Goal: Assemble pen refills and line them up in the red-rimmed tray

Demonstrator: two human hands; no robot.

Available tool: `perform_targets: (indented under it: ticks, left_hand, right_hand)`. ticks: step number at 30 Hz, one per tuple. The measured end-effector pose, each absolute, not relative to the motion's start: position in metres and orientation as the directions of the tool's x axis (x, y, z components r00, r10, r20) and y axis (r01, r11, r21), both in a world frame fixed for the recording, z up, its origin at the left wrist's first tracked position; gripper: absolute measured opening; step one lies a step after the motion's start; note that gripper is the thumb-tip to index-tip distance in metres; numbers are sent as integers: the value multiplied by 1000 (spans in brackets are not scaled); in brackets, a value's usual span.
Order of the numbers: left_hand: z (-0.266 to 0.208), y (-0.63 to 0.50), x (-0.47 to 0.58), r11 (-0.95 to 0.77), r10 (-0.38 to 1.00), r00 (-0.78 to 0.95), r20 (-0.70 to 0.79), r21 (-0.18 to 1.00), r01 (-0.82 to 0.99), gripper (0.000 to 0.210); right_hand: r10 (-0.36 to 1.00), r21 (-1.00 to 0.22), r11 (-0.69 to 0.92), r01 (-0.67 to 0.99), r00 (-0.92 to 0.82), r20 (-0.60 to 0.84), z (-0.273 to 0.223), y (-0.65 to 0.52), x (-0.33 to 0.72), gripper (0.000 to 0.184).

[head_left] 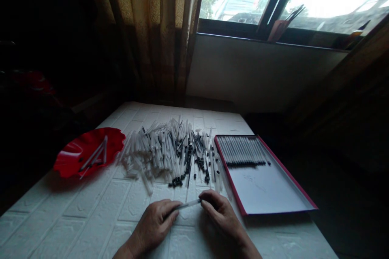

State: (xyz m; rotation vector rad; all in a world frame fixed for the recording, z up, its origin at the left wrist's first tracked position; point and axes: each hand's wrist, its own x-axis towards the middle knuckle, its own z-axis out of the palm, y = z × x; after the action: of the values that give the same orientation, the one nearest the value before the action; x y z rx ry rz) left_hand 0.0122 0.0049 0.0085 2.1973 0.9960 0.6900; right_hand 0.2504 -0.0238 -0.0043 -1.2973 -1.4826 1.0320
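A clear ballpoint pen (pixel 189 204) spans the gap between my two hands, low over the front of the table. My left hand (pixel 156 220) pinches its left end between thumb and fingers. At the other end, my right hand (pixel 221 214) grips the pen's dark tip or plug; which of these it is I cannot make out. Just beyond my hands lies a large pile of clear pen barrels (pixel 154 145). Thin dark refills (pixel 199 141) and small black plugs (pixel 178 180) are scattered along the pile's right side.
Right of the pile, a shallow red-edged box lid (pixel 267 190) holds a row of pens (pixel 243 150). A red wavy-edged bowl (pixel 71 166) with a few pen parts stands on the left. The white brick-patterned table (pixel 97 210) ends before a curtain and window.
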Motion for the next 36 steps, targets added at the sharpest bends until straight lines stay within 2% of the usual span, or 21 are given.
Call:
perform_targets:
  ticks: [6, 10, 19, 26, 30, 33, 36]
  left_hand:
    - [9, 4, 12, -521, 789, 583, 193, 713, 469, 24]
    - [9, 5, 12, -528, 782, 593, 194, 711, 464, 24]
    - [6, 6, 12, -534, 786, 580, 217, 711, 458, 25]
    - [8, 5, 12, -524, 792, 573, 210, 716, 462, 24]
    - [7, 5, 13, -524, 794, 569, 216, 718, 459, 24]
    - [8, 5, 13, -518, 796, 565, 215, 724, 455, 25]
    - [9, 5, 13, -520, 795, 566, 218, 726, 451, 25]
  right_hand:
    - [994, -932, 104, 347, -52, 92, 0, -22, 248, 20]
    - [994, -910, 110, 400, -59, 94, 0, -21, 247, 26]
    - [994, -960, 99, 264, -69, 84, -4, -25, 250, 24]
    - [992, -935, 119, 333, -69, 101, 2, -24, 248, 18]
    - [995, -917, 102, 386, -55, 87, 1, -23, 246, 27]
    - [996, -922, 87, 377, -46, 75, -2, -22, 247, 32]
    - [996, -942, 84, 325, -50, 72, -4, -23, 248, 25]
